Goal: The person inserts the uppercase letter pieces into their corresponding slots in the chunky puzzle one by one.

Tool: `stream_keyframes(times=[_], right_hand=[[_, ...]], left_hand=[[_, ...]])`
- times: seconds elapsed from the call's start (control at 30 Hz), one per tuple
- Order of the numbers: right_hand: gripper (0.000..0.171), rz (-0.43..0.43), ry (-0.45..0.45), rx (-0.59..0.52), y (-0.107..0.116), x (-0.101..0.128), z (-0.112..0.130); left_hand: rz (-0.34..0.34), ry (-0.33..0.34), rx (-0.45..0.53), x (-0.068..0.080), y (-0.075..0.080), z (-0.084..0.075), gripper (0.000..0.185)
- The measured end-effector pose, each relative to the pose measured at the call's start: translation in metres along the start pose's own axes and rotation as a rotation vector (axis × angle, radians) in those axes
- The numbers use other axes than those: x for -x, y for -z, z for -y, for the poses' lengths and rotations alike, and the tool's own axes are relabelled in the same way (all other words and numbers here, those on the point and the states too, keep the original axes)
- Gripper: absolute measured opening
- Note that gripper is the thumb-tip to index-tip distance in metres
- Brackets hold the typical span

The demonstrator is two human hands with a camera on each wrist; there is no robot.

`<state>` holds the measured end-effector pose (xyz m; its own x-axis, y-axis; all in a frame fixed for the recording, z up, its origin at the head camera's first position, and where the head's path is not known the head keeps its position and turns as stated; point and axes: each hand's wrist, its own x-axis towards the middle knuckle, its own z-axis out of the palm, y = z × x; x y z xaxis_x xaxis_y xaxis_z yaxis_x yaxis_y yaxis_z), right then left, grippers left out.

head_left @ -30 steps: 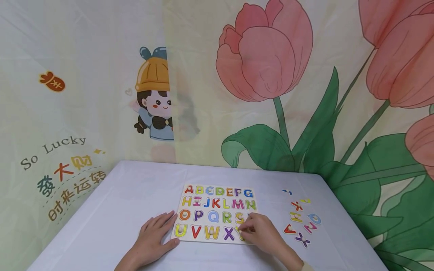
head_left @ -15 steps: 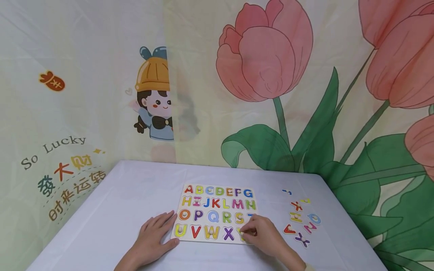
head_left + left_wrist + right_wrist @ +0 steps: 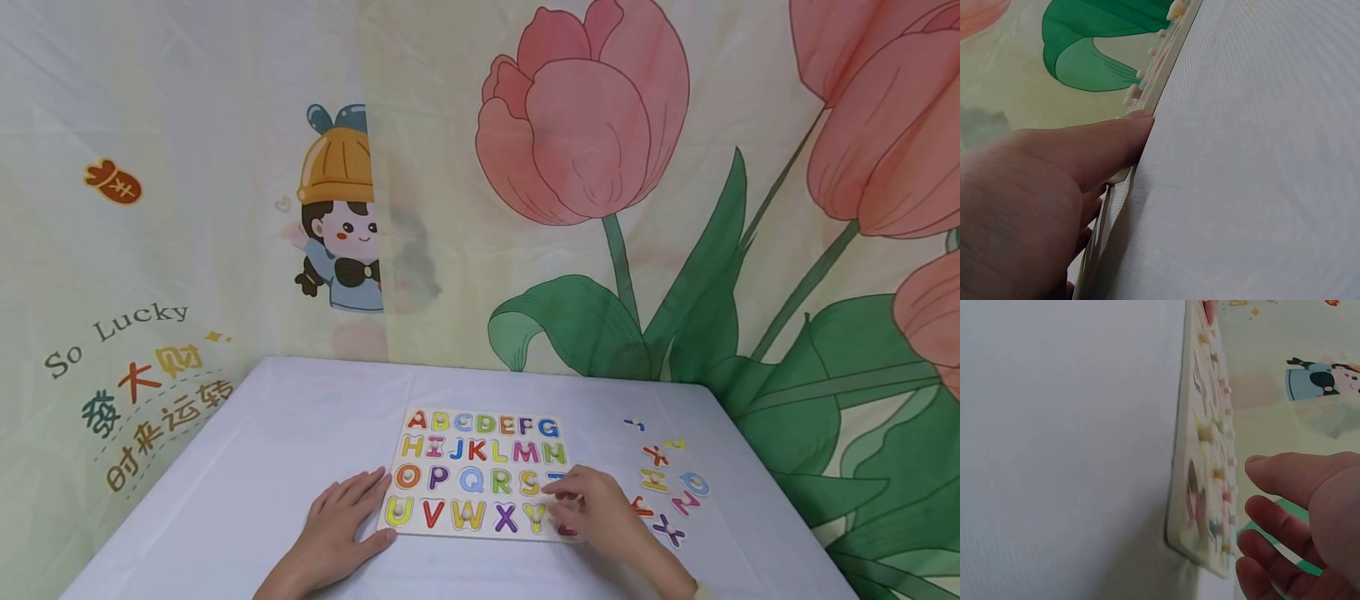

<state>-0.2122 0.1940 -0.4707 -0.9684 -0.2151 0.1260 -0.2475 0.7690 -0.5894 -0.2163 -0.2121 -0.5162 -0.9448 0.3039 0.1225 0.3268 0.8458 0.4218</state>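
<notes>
A wooden alphabet puzzle board (image 3: 450,533) lies on the white table, its letters seated in four rows, many with small knobs. My left hand (image 3: 341,529) rests at the board's left edge, thumb at the front corner; the left wrist view shows that thumb (image 3: 1116,144) against the board's side. Over the lower right corner hovers my right hand (image 3: 596,512), holding nothing, beside the yellow Y piece (image 3: 534,520) in its slot. Thumb and fingers are apart in the right wrist view, close to the board (image 3: 1179,531). The hand partly covers the red Z (image 3: 567,527).
To the right of the board several loose letter pieces lie scattered, among them a purple X (image 3: 668,531), a yellow H (image 3: 654,481), a blue Q (image 3: 695,484) and a pink N (image 3: 686,503). A printed curtain (image 3: 442,333) hangs behind the table (image 3: 322,408).
My right hand has let go of the Y piece and shifted right, its fingers parting. The Y and part of the Z now show. My left hand has stayed put.
</notes>
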Motion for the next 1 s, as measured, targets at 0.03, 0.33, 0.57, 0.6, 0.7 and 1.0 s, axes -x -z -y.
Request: stream_keyframes(times=[0.03,0.33,0.57,0.6,0.7,1.0], right_hand=[[0.019,-0.015,-0.01,0.015,0.007,0.0,-0.005],[0.019,-0.068,-0.006,0.148,0.082,0.007,-0.078],[0.017,0.01,0.145,0.151,0.113,0.008,-0.128],[0.018,0.028,0.161,0.134,0.115,0.007,-0.131],[0.019,0.073,0.185,0.089,0.116,0.004,-0.138],[0.016,0.103,0.164,0.14,0.113,-0.005,-0.149]], left_hand=[[0.002,0.003,0.004,0.0,0.0,0.0,0.083],[0.011,0.008,0.009,-0.001,0.004,-0.004,0.084],[0.015,0.01,0.003,0.0,0.001,-0.001,0.084],[0.014,0.01,0.005,0.0,0.001,0.0,0.084],[0.011,0.012,0.009,0.0,-0.001,0.001,0.084],[0.015,0.018,0.005,-0.002,-0.001,0.0,0.085]])
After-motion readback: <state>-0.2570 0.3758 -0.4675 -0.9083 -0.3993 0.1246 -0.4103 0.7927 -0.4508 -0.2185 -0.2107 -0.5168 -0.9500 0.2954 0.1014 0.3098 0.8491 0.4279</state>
